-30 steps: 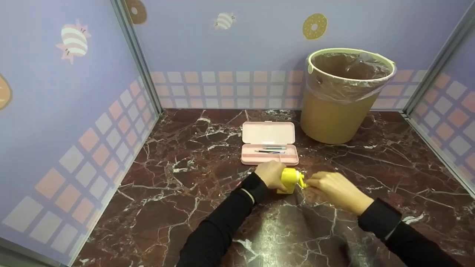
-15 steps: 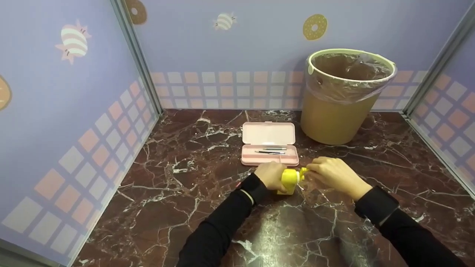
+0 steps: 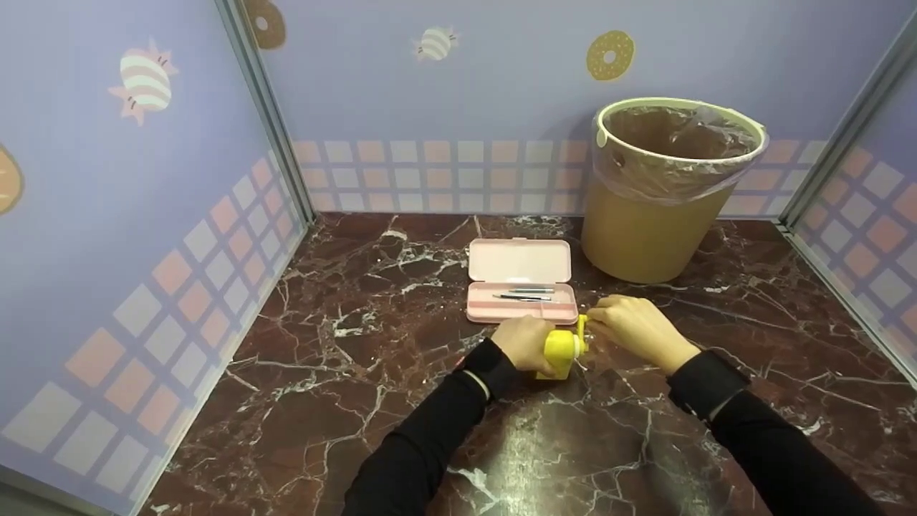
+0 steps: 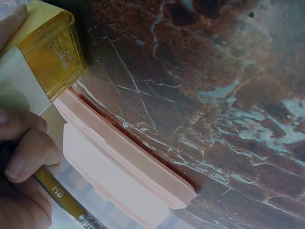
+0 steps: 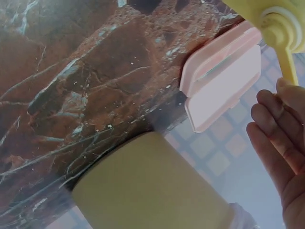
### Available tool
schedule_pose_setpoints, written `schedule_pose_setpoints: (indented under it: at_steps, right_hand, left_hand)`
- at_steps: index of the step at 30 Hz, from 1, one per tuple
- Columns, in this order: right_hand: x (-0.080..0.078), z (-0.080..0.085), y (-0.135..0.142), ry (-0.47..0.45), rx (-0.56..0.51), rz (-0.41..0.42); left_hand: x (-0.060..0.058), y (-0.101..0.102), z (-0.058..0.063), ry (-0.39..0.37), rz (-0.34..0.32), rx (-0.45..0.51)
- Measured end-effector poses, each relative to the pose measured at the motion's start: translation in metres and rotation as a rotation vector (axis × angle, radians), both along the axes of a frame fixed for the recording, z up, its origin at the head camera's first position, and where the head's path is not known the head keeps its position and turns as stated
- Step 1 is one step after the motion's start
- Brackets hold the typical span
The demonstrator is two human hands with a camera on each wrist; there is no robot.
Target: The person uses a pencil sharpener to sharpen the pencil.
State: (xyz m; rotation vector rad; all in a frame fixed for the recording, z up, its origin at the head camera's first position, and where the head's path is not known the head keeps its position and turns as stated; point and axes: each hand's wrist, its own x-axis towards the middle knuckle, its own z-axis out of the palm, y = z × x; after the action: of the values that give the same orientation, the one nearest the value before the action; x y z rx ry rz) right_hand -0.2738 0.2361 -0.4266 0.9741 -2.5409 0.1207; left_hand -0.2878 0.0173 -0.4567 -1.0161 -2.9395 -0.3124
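My left hand point(image 3: 521, 342) grips a yellow hand-crank pencil sharpener point(image 3: 560, 350) low over the marbled table. A see-through amber section shows at one end of its body in the left wrist view. The same hand also holds a pencil point(image 4: 61, 194) marked HB, its metal ferrule pointing away from the sharpener; its front end is hidden behind the fingers. On the sharpener's right side, the yellow crank point(image 5: 287, 66) points up in the head view. My right hand point(image 3: 639, 328) pinches the end of that crank between thumb and fingers.
Just behind the sharpener lies a pink pencil case point(image 3: 519, 261), lid up, with several thin pencils or pens point(image 3: 524, 297) inside. A tall tan waste bin point(image 3: 645, 236) lined with a plastic bag stands at the back right. Patterned panels point(image 3: 430, 172) enclose the table point(image 3: 344, 401).
The crank has swung from pointing down toward the person to pointing up and away. My right hand has moved with it, farther from the person. The left hand and sharpener stay put.
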Motion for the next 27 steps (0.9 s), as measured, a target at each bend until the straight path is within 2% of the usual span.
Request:
schedule_pose_setpoints:
  at_steps: [11, 16, 22, 27]
  right_hand:
    - [-0.012, -0.018, -0.003, -0.039, 0.016, -0.040]
    - [-0.013, -0.030, -0.003, -0.082, 0.021, -0.036]
    - [-0.013, -0.034, -0.004, -0.106, -0.002, -0.030]
    - [-0.011, -0.040, -0.002, -0.128, -0.010, -0.026]
  left_hand:
    - [-0.002, -0.001, -0.003, 0.013, -0.016, -0.001]
    - [-0.001, 0.000, -0.003, 0.016, -0.021, 0.009]
    - [0.000, -0.001, -0.001, 0.002, -0.012, 0.043]
    - [0.000, 0.000, -0.002, 0.009, -0.006, 0.032]
